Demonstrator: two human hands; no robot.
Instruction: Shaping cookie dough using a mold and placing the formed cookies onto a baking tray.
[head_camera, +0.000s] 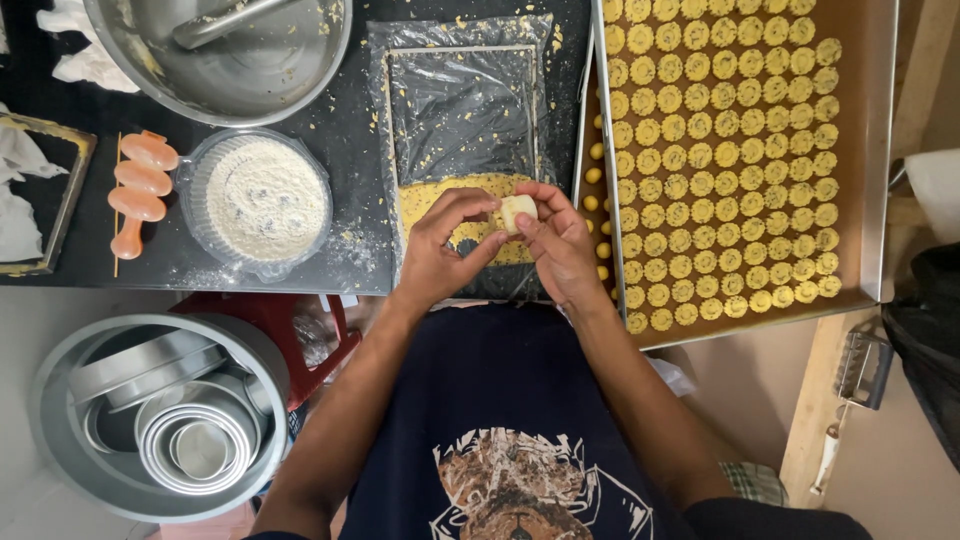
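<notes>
Here both forearms come up from the bottom of the view, elbows spread wide and wrists drawn in until the two hands meet over the near edge of the plastic sheet (465, 110), which lies on the dark counter (350, 150). Between them sits a small pale lump of dough (518, 211). The right hand (562, 248) is turned palm inward, its thumb and forefinger pinched on the right side of the lump, the other fingers curled loosely beneath. The left hand (440, 245) arches over from the other side, knuckles up, with its fingertips pressed against the lump's left side, so each grip is closed on that same piece.

Directly under the hands, on the near part of the plastic sheet, lies a flattened strip of yellow dough (440, 195); the far part of the sheet is bare apart from crumbs. Just right of the sheet stands a large baking tray (878, 150), filled with close rows of small round yellow cookies (730, 150), and a short column of little dough balls (596, 190) runs along the tray's left edge. Left of the sheet is a clear bowl of flour (265, 200), and further left an orange plastic mould (140, 185) with several rounded lobes. Beyond the flour, at the far left of the sheet, stands a steel mixing bowl (225, 50). Below the counter, well to the left of the sheet, a stack of nested round cake tins (150, 420) rests low down.
</notes>
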